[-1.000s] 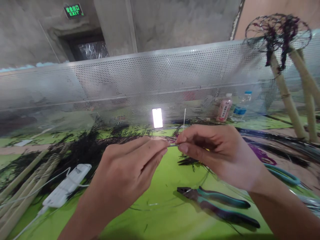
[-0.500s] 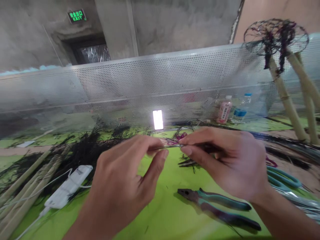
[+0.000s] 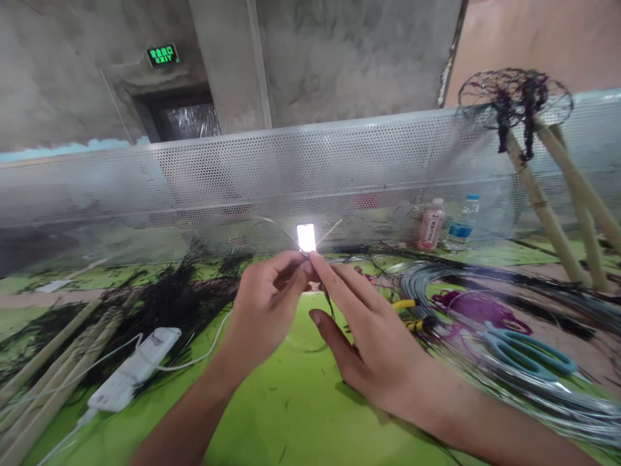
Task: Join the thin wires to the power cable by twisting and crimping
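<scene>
Green lit exit sign (image 3: 162,55) on the concrete wall, above the dark doorway, upper left: reads "EXIT" in the lower line, with a row of Chinese characters above it, too small to make out. Pink bottle (image 3: 431,224) at the back of the counter has a label, print unreadable. Clear water bottle (image 3: 462,223) just beside it has a blue label, also unreadable. White power strip (image 3: 133,369) on the counter, left: no legible marking. No other text or numbers readable.
</scene>
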The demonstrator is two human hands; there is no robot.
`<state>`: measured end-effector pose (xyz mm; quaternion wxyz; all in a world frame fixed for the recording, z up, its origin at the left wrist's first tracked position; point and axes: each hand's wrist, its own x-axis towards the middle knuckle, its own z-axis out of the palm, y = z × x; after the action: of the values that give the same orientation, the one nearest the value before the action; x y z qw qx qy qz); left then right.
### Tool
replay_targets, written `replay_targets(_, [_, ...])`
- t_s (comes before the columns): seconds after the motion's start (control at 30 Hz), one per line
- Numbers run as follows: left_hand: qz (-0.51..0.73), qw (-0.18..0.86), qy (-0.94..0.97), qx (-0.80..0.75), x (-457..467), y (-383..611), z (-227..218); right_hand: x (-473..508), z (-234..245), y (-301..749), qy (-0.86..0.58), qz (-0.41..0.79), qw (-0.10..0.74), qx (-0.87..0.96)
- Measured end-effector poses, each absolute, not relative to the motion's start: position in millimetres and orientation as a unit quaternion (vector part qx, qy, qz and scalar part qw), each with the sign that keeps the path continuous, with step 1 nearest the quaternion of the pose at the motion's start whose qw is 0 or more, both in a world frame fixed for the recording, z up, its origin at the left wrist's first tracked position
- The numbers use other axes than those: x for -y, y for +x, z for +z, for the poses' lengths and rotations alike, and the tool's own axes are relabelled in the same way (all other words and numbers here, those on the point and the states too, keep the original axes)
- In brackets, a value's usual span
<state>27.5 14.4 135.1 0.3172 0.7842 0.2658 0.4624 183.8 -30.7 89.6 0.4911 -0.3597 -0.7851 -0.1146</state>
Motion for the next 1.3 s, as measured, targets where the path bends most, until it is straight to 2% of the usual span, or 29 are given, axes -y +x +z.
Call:
replay_targets(0.07, [0.439, 0.368, 0.774, -0.27, -17, 20, 141, 36, 102, 197, -0.356, -0.13, 0.454, 0.807])
replay_targets(0.13, [0.429, 0.396, 0.765, -0.271, -18, 15, 145, 39, 115, 211, -0.347, -0.148, 0.467, 0.8])
replay_targets(0.23, [0.421, 0.437, 0.748, -0.268, -15, 12, 147, 36, 127, 224, -0.319, -0.103, 0.475, 0.813])
replay_targets(0.33, [0.408, 0.546, 0.69, -0.244, -14, 14, 149, 30, 127, 226, -0.278, -0.064, 0.462, 0.84])
replay_targets(0.4, [0.407, 0.613, 0.633, -0.241, -15, 16, 152, 26, 126, 229, -0.247, -0.048, 0.483, 0.839])
replay_targets(0.5, [0.413, 0.654, 0.583, -0.248, -17, 17, 156, 15, 128, 244, -0.196, 0.049, 0.53, 0.824])
replay_targets(0.6, [0.39, 0.658, 0.598, -0.239, -19, 14, 157, -2, 129, 267, -0.272, 0.048, 0.545, 0.792])
replay_targets(0.7, [0.343, 0.599, 0.671, -0.271, -19, 8, 154, -19, 128, 286, -0.363, -0.086, 0.535, 0.758])
replay_targets(0.8, [0.34, 0.408, 0.781, -0.328, -18, 4, 150, -24, 128, 292, -0.365, -0.191, 0.537, 0.736])
replay_targets(0.9, [0.333, 0.235, 0.846, -0.344, -16, 4, 151, -18, 127, 283, -0.316, -0.271, 0.482, 0.771])
replay_targets(1.0, [0.319, 0.196, 0.866, -0.33, -16, 6, 153, -10, 124, 263, -0.255, -0.371, 0.429, 0.783])
replay_targets(1.07, [0.318, 0.191, 0.87, -0.325, -14, 6, 154, -8, 119, 249, -0.223, -0.406, 0.425, 0.778])
replay_targets(1.3, [0.3, 0.131, 0.887, -0.326, 5, 6, 153, 3, 114, 221, -0.16, -0.389, 0.477, 0.772])
